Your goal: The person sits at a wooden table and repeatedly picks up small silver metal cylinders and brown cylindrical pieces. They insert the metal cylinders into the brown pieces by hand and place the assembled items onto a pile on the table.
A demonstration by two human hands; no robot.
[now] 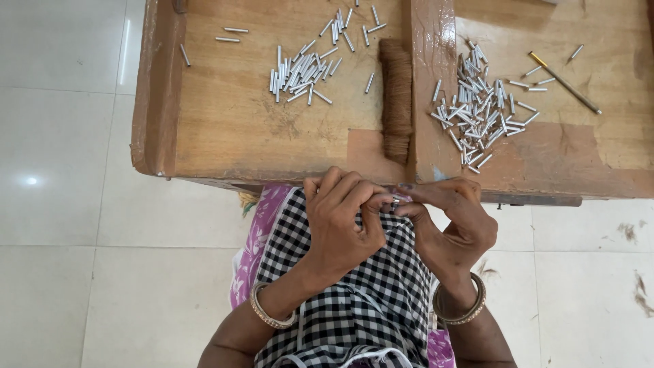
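A small silvery metal tube, short and slender like the loose ones on the table, sits pinched between the fingertips of both hands just below the near edge of the wooden table, above the person's checked apron. Only a little of it shows; the fingers hide the rest. The left hand is curled, its fingers bent over and closed narrowly toward the tube, the back of the hand facing the camera. The right hand meets it from the other side, thumb and forefinger pressed on the tube, the wrist bent inward. Each wrist wears a beaded bangle. On the table lie two heaps of like tubes and, with a bundle of brown fibre between them and a thin rod at the right.
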